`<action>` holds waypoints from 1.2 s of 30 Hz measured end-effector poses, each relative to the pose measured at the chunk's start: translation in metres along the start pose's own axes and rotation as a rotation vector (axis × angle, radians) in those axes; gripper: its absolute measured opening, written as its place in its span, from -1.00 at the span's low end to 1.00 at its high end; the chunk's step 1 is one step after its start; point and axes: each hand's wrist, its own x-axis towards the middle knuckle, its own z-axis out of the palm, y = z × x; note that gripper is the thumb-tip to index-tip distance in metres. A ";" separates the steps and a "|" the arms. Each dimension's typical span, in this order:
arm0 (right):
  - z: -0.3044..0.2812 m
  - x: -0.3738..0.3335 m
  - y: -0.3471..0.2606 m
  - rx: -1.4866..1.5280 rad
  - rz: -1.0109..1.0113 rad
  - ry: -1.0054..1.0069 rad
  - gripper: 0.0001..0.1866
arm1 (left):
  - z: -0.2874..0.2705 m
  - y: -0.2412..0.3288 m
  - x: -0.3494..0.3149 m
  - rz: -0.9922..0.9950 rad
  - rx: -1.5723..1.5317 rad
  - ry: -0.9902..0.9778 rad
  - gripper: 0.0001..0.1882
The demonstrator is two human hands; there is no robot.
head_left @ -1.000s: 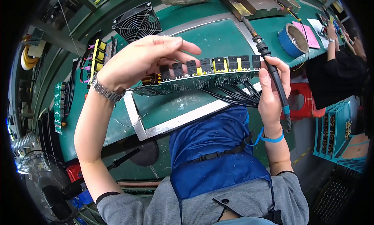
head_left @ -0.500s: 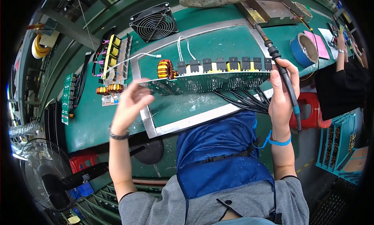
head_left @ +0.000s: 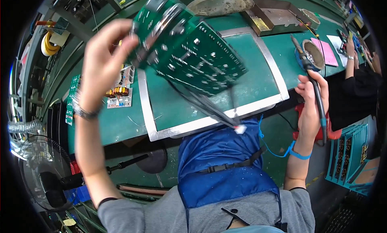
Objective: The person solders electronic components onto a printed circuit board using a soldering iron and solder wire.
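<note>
My left hand point(head_left: 105, 63) is raised above the bench and grips one end of a large green circuit board point(head_left: 189, 51). The board is tilted with its soldered underside toward me. A bundle of black wires point(head_left: 209, 108) trails from it down to a small white connector point(head_left: 240, 129). My right hand point(head_left: 311, 100) is at the bench's right edge, closed around a soldering iron point(head_left: 312, 78) with a black grip and blue end, tip pointing up and away. A blue strap point(head_left: 300, 154) circles my right wrist.
A metal-framed green work mat point(head_left: 213, 100) lies on the green bench. Smaller boards with copper coils point(head_left: 119, 92) sit at the left, a solder holder point(head_left: 314, 53) and metal tray point(head_left: 274, 17) at the back right. Another person's arm point(head_left: 356, 55) is at the far right. A fan point(head_left: 36, 180) stands lower left.
My left hand took hold of the circuit board and lifted it off the mat, flipping its underside toward me. My right hand with the iron drew away to the right.
</note>
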 end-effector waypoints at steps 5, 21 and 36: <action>-0.022 -0.005 0.005 0.091 -0.056 0.101 -0.69 | -0.002 0.089 0.073 0.362 0.531 -0.239 -0.69; 0.022 -0.020 0.041 0.431 0.218 0.381 -0.61 | 0.255 0.178 0.040 0.733 0.643 -0.335 -0.73; 0.049 -0.018 0.047 0.318 0.076 0.285 -0.71 | 0.070 0.015 0.036 0.026 0.026 -0.393 -0.62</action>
